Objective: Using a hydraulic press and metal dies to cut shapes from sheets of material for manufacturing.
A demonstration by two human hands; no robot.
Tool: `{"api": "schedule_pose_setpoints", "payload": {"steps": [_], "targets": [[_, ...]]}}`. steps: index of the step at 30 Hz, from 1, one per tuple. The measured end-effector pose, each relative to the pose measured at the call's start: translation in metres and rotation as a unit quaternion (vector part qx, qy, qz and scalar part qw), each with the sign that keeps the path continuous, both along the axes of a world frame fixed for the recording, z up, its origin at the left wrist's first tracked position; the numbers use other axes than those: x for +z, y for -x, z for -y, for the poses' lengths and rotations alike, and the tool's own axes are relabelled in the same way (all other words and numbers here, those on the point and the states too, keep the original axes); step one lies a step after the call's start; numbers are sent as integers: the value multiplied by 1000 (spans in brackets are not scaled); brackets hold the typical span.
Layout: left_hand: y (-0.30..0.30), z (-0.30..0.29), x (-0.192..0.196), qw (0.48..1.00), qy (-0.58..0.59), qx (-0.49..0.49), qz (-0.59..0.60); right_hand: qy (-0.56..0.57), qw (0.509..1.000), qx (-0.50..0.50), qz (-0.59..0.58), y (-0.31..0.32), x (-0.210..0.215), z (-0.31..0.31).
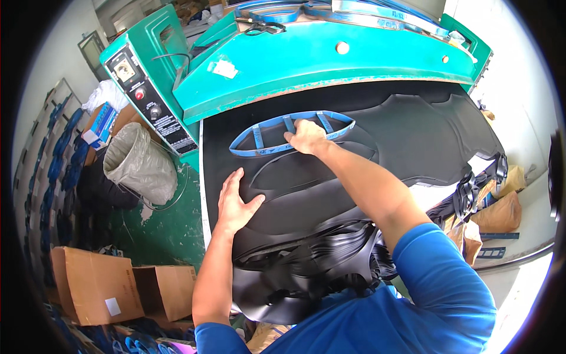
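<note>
A blue steel-rule cutting die [257, 137], long and pointed at both ends with several crossbars, rests on the black sheet [424, 138]. My right hand [306, 137] reaches across from the right and has its fingers closed around the die's middle crossbar. Flat on the same sheet, nearer to me and to the left, lies my left hand [236, 203], its fingers and thumb spread, holding nothing. Curved cut lines show in the sheet just below the die. Layers of black sheet [306, 253] are bunched up close to my body.
Behind the sheet stands a green press [354, 50], with a control panel [144, 97] at its left and more blue dies [371, 17] on top. Cardboard boxes [97, 286] and a lined bin [141, 165] stand at left. Brown sacks [498, 212] lie at right.
</note>
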State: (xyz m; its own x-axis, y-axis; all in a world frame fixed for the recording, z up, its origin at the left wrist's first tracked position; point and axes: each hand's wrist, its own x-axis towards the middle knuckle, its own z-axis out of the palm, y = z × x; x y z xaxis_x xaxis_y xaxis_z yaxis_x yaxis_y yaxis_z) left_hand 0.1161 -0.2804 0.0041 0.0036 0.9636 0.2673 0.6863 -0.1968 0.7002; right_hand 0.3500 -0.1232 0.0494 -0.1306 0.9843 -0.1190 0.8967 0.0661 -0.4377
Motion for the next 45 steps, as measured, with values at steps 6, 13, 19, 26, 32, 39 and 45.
{"api": "schedule_pose_setpoints", "payload": {"steps": [6,13,19,26,32,39,45], "targets": [[3,1,0,999,11,7,-37,-213,964,89,-133,-64,32,40],[-8,-3,2,995,77,2,-69,-196,948,-30,-248,-255,36,147],[-91,39,34,966,-18,108,-235,-267,911,-199,-243,-485,-7,228],[-392,152,3,989,-127,-50,-48,-383,876,-252,-152,-687,-98,303],[-491,176,-21,983,-141,49,-107,-396,904,-146,-73,-669,-119,271],[-502,171,-34,963,-197,100,-155,-452,877,-74,-147,-678,-131,272],[-500,170,-37,962,-198,104,-160,-468,876,-94,-71,-652,-103,268]]}}
